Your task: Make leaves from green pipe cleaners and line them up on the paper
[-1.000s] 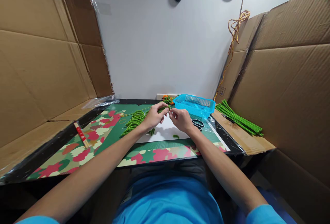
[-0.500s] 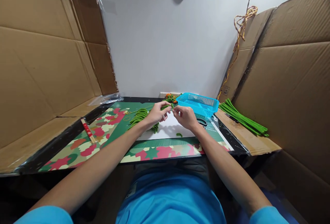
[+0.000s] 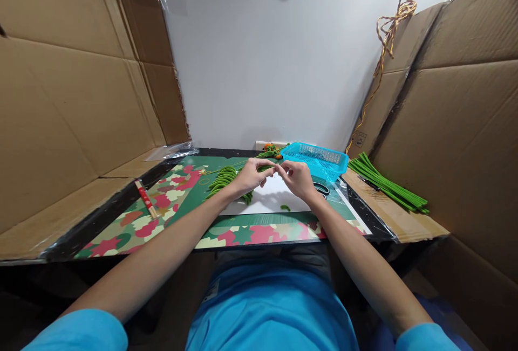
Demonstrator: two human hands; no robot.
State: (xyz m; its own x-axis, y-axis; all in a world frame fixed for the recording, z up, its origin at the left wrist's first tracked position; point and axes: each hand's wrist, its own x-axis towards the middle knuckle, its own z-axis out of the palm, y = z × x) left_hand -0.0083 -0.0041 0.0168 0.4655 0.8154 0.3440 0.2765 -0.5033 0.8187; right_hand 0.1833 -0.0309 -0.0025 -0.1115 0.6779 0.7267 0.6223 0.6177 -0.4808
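Over a white sheet of paper (image 3: pixel 265 202), my left hand (image 3: pixel 251 176) pinches a green pipe cleaner (image 3: pixel 264 167), mostly hidden by the fingers. My right hand (image 3: pixel 298 179) meets it from the other side, thumb and forefinger closed at the pipe cleaner's tip. Curved green pipe-cleaner pieces (image 3: pixel 223 178) lie in a row left of and partly behind my left hand. A short bent green piece (image 3: pixel 285 207) rests on the paper below my right hand. Black-handled scissors (image 3: pixel 322 189) lie just right of my right wrist.
A blue plastic basket (image 3: pixel 319 163) stands at the back right, beside orange-and-green flowers (image 3: pixel 273 150). Straight green pipe cleaners (image 3: pixel 390 185) and a black pen (image 3: pixel 369 184) lie on cardboard at right. A red-and-cream stick-like packet (image 3: pixel 145 199) lies at left. Cardboard walls (image 3: pixel 457 119) flank the table.
The camera view has shifted, so the scene sits farther right and slightly higher. My fingertips have come closer together around the pipe cleaner, and less of it shows.
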